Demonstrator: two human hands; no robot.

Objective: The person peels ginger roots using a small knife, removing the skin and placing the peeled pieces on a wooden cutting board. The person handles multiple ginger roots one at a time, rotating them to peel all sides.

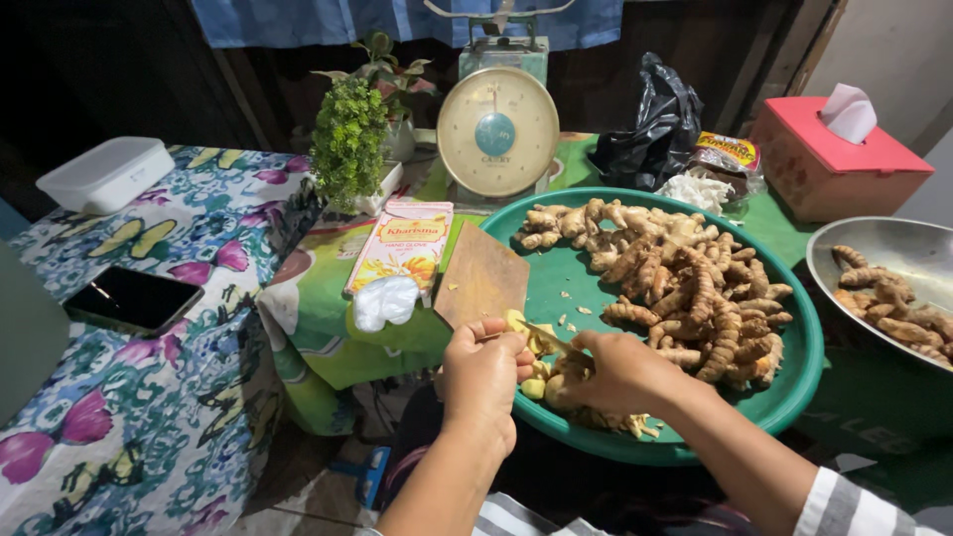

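My left hand [481, 382] is closed around a small yellow piece of root [518, 324] over the near rim of a round green tray [799, 392]. My right hand [617, 372] is right beside it, gripping a small knife [556, 342] whose thin blade points toward the left hand's piece. Peel scraps [635, 425] lie in the tray under both hands. A heap of knobbly brown roots [685, 278] fills the tray's middle and far side. A small wooden board [481, 273] leans on the tray's left rim.
A dial kitchen scale [496, 129] stands behind the tray, with a potted plant [347, 139] to its left. At right are a pink tissue box [829, 164], a black bag [655, 124] and a metal bowl [893, 248] holding roots. At left lie a phone [129, 298], a white container [104, 174] and a packet [402, 243].
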